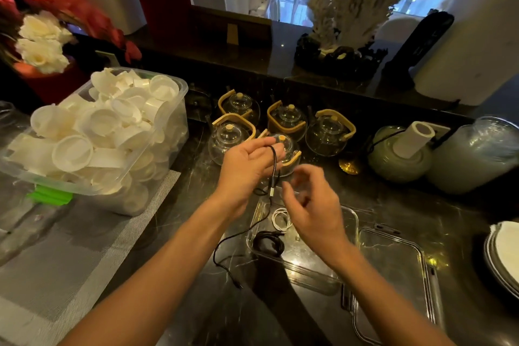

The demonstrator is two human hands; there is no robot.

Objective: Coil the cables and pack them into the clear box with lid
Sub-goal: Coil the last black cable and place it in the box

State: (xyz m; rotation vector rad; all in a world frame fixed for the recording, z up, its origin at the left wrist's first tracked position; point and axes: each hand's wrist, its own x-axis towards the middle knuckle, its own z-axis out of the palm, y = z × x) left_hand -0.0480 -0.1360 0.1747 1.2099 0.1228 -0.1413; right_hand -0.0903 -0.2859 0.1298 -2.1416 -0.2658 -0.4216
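While the left hand point(247, 166) pinches the black cable point(273, 168) looped over its fingers, coiling is underway; its tail trails toward 7 o'clock. Right hand point(311, 202), loosely curled and empty, should catch the slack. Clear box point(351, 216) waits at 5 o'clock.

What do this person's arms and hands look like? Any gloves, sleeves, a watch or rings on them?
Both forearms are bare as far as the picture shows: no sleeves reach into view. The left hand and the right hand wear no gloves, and no watch or bracelet shows at either wrist. No ring is visible, though the right hand's fingers are blurred, so that is less certain there.
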